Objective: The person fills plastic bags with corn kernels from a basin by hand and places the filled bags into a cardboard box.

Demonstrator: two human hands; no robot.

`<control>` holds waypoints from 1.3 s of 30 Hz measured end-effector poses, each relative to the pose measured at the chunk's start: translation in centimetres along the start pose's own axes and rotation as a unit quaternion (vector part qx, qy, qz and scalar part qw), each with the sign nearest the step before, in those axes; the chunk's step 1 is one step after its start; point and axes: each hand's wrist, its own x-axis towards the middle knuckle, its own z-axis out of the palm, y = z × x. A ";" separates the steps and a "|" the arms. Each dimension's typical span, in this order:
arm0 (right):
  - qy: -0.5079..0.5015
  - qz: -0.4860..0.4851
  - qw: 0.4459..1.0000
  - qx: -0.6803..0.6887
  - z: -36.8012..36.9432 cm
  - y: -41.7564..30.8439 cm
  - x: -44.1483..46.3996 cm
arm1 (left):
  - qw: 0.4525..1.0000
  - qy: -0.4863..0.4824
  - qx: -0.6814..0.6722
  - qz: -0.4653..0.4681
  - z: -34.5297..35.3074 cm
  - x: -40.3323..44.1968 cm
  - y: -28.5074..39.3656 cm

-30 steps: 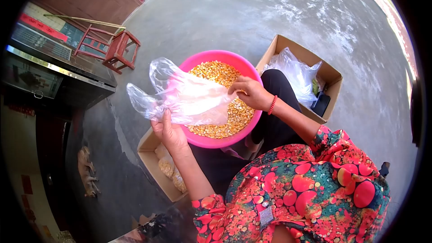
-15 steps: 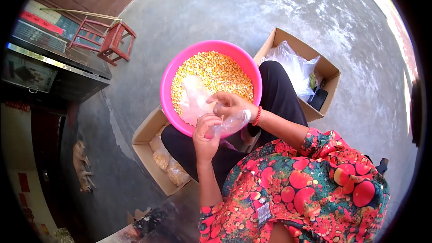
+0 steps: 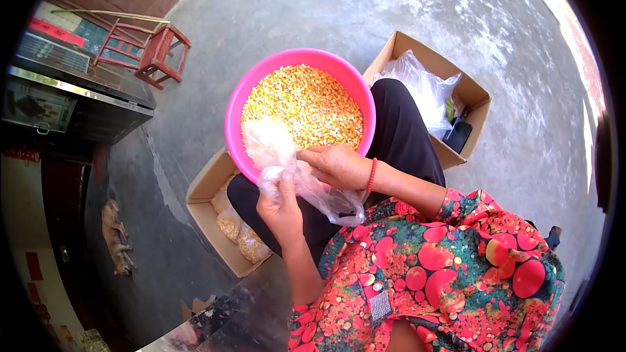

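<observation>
A pink basin (image 3: 235,99) full of yellow corn kernels (image 3: 306,101) stands between my knees. Over its near edge I hold a thin clear plastic bag (image 3: 342,203), part of it lying on the corn and part trailing toward my lap. The fingers of my left hand (image 3: 282,205) pinch the bag near the basin's rim. My right hand (image 3: 339,164), with a red bead bracelet at the wrist, grips the plastic beside it, fingers curled. What lies inside the bag's pale far end is washed out by glare.
At lower left, a cardboard box (image 3: 202,203) holds bags of corn (image 3: 251,245). Another box (image 3: 479,117) at right contains clear plastic bags (image 3: 417,85) and a dark phone-like object (image 3: 458,138). A red wooden chair (image 3: 156,52) and a lying dog (image 3: 116,238) are at left.
The bag's loose end has spread out and dropped toward my lap. My left hand has shifted slightly left, my right hand slightly lower. The whole view has moved a little.
</observation>
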 end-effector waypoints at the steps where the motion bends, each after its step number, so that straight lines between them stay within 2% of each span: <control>1: 0.000 0.001 1.000 0.000 -0.1 0.3 -0.1 | 0.997 -0.006 -0.067 -0.028 -0.9 0.1 -0.9; 3: -0.003 0.081 0.997 0.002 -0.2 1.3 -0.8 | 0.962 -0.011 -0.257 -0.090 -1.8 0.3 -0.3; 5: 0.019 0.080 0.996 -0.014 -0.1 3.2 -1.7 | 0.954 -0.019 -0.279 -0.109 -3.1 0.3 -0.4; 7: -0.032 0.069 0.994 -0.074 -0.6 4.8 -2.1 | 0.927 -0.045 -0.347 -0.132 -3.8 0.2 -0.3; 9: -0.019 0.096 0.993 -0.072 -1.3 5.5 -2.4 | 0.918 -0.065 -0.368 -0.132 -4.7 0.3 -1.0; 11: -0.025 0.163 0.980 -0.108 -2.7 5.7 -2.5 | 0.918 -0.076 -0.362 -0.146 -5.9 0.3 -2.3; 12: -0.001 0.160 0.984 -0.079 -3.3 6.0 -2.5 | 0.939 -0.062 -0.303 -0.148 -5.8 0.3 -1.8; 13: -0.014 0.153 0.988 -0.022 -4.0 6.3 -2.4 | 0.939 -0.062 -0.303 -0.148 -5.8 0.2 -1.3; 15: -0.044 0.176 0.973 0.143 -5.2 6.6 -2.2 | 0.979 -0.169 -0.072 -0.088 -5.6 -0.3 -0.3; 16: -0.054 0.192 0.954 0.225 -5.6 6.7 -2.0 | 0.973 -0.208 -0.038 -0.094 -5.5 -0.5 -0.6; 19: -0.082 0.229 0.837 0.490 -6.6 5.1 -1.6 | 0.948 -0.279 0.082 -0.128 -5.2 -1.2 -3.4; 21: -0.112 0.202 0.833 0.502 -6.8 4.3 -1.9 | 0.946 -0.279 0.103 -0.127 -4.8 -1.4 -3.9; 22: -0.139 0.173 0.829 0.513 -6.8 4.2 -2.0 | 0.947 -0.274 0.035 -0.166 -4.7 -1.3 -4.1; 23: -0.140 0.174 0.829 0.513 -6.7 4.3 -2.2 | 0.941 -0.268 -0.034 -0.203 -4.8 -1.2 -4.3; 24: -0.171 0.158 0.862 0.451 -6.5 4.7 -2.6 | 0.930 -0.244 -0.084 -0.262 -5.2 -1.1 -4.9; 25: -0.200 0.141 0.889 0.386 -6.3 5.1 -3.0 | 0.930 -0.243 -0.084 -0.263 -5.1 -1.2 -5.4; 26: -0.257 0.093 0.947 0.168 -6.7 5.8 -3.0 | 0.913 -0.158 -0.254 -0.278 -4.9 -1.4 -5.9; 27: -0.257 0.094 0.947 0.168 -6.7 5.9 -3.2 | 0.862 -0.066 -0.415 -0.282 -4.7 -1.5 -6.0; 29: -0.285 0.144 0.948 0.015 -6.7 6.1 -3.6 | 0.847 -0.045 -0.452 -0.276 -4.7 -1.3 -5.8; 30: -0.296 0.149 0.934 0.131 -7.0 5.9 -3.6 | 0.830 -0.022 -0.488 -0.269 -4.7 -1.1 -5.6; 31: -0.296 0.150 0.934 0.131 -7.3 5.4 -3.8 | 0.811 0.001 -0.524 -0.260 -4.8 -1.0 -5.6; 32: -0.255 0.177 0.893 0.327 -7.4 4.7 -4.0 | 0.811 0.001 -0.523 -0.261 -5.1 -0.9 -5.7; 33: -0.203 0.197 0.814 0.508 -7.5 4.5 -4.2 | 0.780 -0.094 -0.572 -0.235 -5.5 -0.8 -6.1; 34: -0.178 0.175 0.797 0.550 -7.4 4.9 -4.3 | 0.739 -0.188 -0.613 -0.206 -5.8 -0.8 -6.5; 35: -0.135 0.153 0.769 0.605 -7.4 4.9 -4.3 | 0.739 -0.188 -0.613 -0.207 -5.8 -1.1 -6.8; 37: -0.069 0.123 0.736 0.662 -7.3 4.8 -4.0 | 0.802 -0.176 -0.527 -0.220 -5.7 -2.0 -7.7; 38: -0.045 0.092 0.713 0.694 -6.9 5.6 -4.1 | 0.853 -0.109 -0.431 -0.274 -5.7 -2.5 -8.2; 39: -0.045 0.093 0.712 0.694 -6.6 6.3 -4.1 | 0.853 -0.109 -0.431 -0.275 -5.8 -2.3 -9.3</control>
